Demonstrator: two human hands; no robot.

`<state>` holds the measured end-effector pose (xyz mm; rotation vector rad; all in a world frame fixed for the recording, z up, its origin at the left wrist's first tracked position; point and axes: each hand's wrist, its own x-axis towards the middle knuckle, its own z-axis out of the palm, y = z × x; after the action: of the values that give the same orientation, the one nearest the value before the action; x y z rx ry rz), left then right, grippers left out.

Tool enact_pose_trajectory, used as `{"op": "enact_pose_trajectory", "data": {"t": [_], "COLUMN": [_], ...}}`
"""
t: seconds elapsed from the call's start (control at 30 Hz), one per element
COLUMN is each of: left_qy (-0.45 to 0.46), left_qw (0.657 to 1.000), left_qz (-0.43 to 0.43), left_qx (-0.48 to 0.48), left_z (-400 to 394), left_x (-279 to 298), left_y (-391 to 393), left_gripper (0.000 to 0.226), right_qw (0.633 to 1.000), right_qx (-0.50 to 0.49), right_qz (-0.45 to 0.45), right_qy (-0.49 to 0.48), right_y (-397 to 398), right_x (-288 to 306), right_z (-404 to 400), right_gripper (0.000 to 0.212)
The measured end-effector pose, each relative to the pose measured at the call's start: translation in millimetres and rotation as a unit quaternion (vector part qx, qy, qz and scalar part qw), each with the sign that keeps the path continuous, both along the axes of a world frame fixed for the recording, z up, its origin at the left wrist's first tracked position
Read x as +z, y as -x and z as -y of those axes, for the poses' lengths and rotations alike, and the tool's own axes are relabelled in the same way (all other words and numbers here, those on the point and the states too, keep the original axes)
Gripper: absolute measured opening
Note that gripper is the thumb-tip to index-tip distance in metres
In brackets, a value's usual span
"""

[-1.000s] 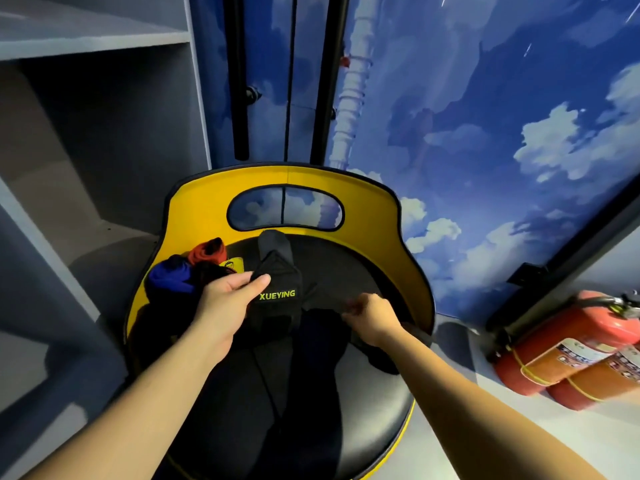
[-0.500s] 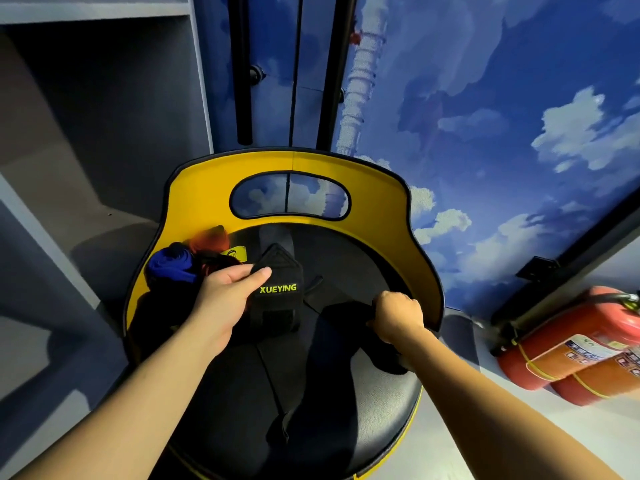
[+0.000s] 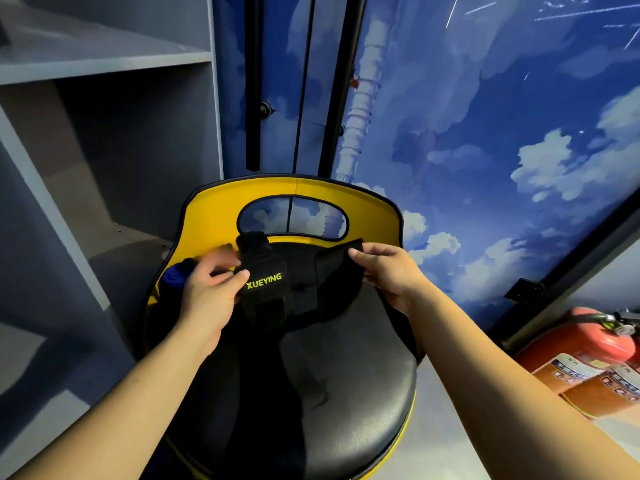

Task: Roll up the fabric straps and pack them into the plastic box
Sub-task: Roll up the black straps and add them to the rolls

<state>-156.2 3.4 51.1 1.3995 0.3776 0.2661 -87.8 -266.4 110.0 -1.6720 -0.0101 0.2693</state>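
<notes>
gripping black strap (image 3: 277,292), both hands

The left hand (image 3: 211,289) is blurred at its fingers, so the exact grip on the black strap (image 3: 273,289) cannot be told. Behind this hand, at centre left of the frame, a blue fabric piece (image 3: 175,275) is mostly covered; its shape is not clear. The lower part of the black strap merges with the black chair seat (image 3: 363,393), and its end cannot be separated from it. The two fire extinguishers (image 3: 588,362) at lower right are cut by the frame edge, and their labels are too small to read. Both forearms leave the frame at the bottom.
</notes>
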Motion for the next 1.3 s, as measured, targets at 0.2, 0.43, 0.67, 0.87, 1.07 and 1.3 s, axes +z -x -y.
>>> {"op": "enact_pose_trajectory", "data": {"t": [0.2, 0.43, 0.67, 0.87, 1.07, 1.3], "left_qy": [-0.035, -0.039, -0.088, -0.115, -0.123, -0.142], "left_qw": [0.999, 0.996, 0.988, 0.983, 0.983, 0.982], "left_qz": [0.023, 0.068, 0.081, 0.091, 0.103, 0.086], "left_qx": [-0.023, -0.047, -0.098, -0.111, -0.093, -0.088], "left_z": [3, 10, 25, 48, 51, 45], "left_x": [49, 120, 167, 196, 214, 223], "left_y": [10, 45, 90, 116, 127, 129], "left_gripper": [0.02, 0.021, 0.011, 0.018, 0.005, 0.017], "right_qw": [0.995, 0.988, 0.986, 0.981, 0.979, 0.977], "right_qx": [0.01, 0.002, -0.018, -0.028, -0.052, -0.039], "right_qz": [0.015, 0.05, 0.06, 0.051, 0.03, 0.01], "right_qy": [-0.093, -0.148, -0.156, -0.186, -0.195, -0.208], "right_y": [21, 63, 106, 121, 132, 141], "right_x": [48, 106, 162, 196, 203, 207], "right_z": [-12, -17, -16, -28, -34, -38], "right_gripper": [0.025, 0.006, 0.039, 0.054, 0.045, 0.044]}}
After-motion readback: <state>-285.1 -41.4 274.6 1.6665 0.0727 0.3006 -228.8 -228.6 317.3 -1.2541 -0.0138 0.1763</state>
